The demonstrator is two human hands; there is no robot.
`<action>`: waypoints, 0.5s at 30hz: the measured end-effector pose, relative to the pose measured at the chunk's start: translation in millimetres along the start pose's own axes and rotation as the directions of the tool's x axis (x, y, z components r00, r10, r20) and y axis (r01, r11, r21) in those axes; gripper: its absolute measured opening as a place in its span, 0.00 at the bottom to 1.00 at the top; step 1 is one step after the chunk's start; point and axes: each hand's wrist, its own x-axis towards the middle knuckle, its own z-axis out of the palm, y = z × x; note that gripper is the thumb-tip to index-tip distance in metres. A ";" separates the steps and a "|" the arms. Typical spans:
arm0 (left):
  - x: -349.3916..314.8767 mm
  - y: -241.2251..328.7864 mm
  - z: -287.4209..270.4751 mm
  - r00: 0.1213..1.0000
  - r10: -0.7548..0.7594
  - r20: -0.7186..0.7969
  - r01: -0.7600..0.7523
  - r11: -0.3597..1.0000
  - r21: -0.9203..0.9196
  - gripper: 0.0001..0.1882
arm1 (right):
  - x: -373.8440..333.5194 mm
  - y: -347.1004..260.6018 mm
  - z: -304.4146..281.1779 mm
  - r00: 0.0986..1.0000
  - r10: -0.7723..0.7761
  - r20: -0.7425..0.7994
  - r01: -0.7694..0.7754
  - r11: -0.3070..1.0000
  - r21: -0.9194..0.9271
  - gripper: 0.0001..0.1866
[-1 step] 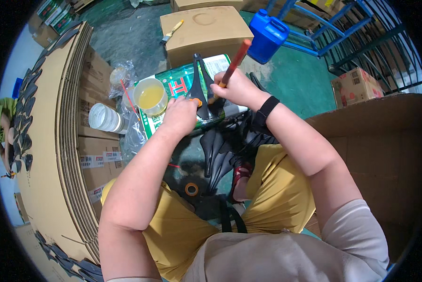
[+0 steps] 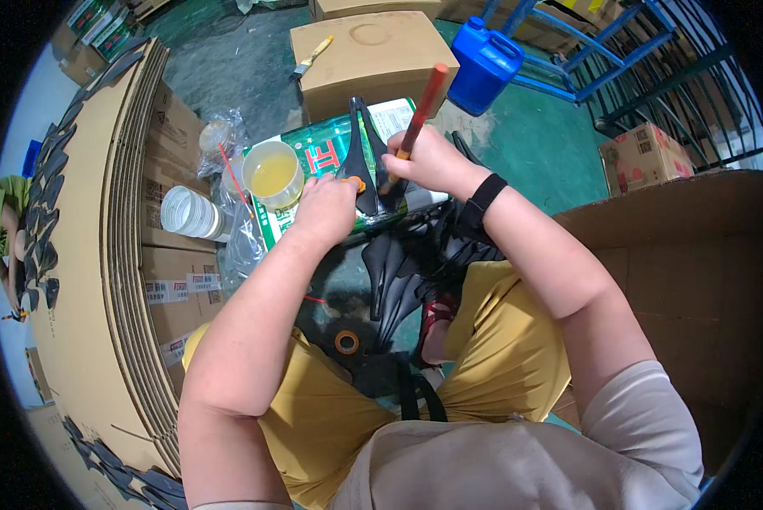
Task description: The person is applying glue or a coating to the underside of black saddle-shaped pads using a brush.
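Fingers of your right hand (image 2: 431, 161) are closed around a red-handled tool (image 2: 418, 119), its handle leaning up and away from you and its lower end down at the right side of the long black part (image 2: 354, 153). That part lies on a green package (image 2: 317, 136), between your two sets of fingers: just right of the left fingertips, just left of the right ones. Its long axis runs away from you, narrow tip well ahead of the left fingertips. Your left hand (image 2: 327, 208) has its fingers together at the part's left edge, beside a small orange item (image 2: 358, 184); whether they grip or only steady it, you can't tell here. Neither hand is clearly nearer. A cup of yellow liquid (image 2: 272, 174) stands just left of those left fingers.
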 end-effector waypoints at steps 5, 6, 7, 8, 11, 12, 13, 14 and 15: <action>1.0 -1.7 -6.3 0.993 -0.005 0.115 0.005 1.000 0.001 0.16 | -4.2 -3.3 -8.1 0.992 0.059 0.113 -0.052 0.997 -0.063 0.11; 0.9 -1.4 -7.0 0.993 -0.001 0.121 0.000 1.000 0.012 0.16 | -4.5 -2.7 -10.4 0.995 0.057 0.087 -0.053 0.997 -0.056 0.11; 0.7 -1.1 -7.5 0.992 0.004 0.125 -0.009 0.999 0.038 0.16 | -4.4 -2.0 -12.6 0.995 0.070 0.071 -0.066 0.997 -0.050 0.12; 0.7 -1.0 -7.8 0.992 0.007 0.127 -0.011 1.000 0.026 0.16 | -4.2 -1.4 -14.1 0.995 0.087 0.052 -0.084 0.996 -0.043 0.12; 1.3 -0.6 -6.8 0.993 0.020 0.114 -0.024 0.999 0.034 0.16 | -1.8 -0.3 -12.8 0.994 0.052 -0.094 -0.047 0.998 0.049 0.11; 1.2 -0.8 -6.0 0.995 0.022 0.101 -0.026 0.999 0.034 0.16 | -0.8 0.1 -10.9 0.988 0.043 -0.149 -0.034 0.997 0.068 0.11; 1.4 -1.0 -5.3 0.996 0.024 0.088 -0.029 0.998 0.056 0.16 | -0.2 -0.3 -6.2 0.970 -0.021 -0.241 0.044 0.995 0.090 0.11; 1.8 -1.5 -4.6 0.995 0.024 0.093 -0.027 0.999 0.032 0.16 | 0.4 -0.1 -2.6 0.966 -0.028 -0.257 0.057 0.992 0.109 0.11; 2.4 -2.2 -3.8 0.995 0.023 0.100 -0.026 0.999 0.030 0.15 | 0.9 0.5 1.4 0.964 -0.021 -0.264 0.057 0.990 0.130 0.11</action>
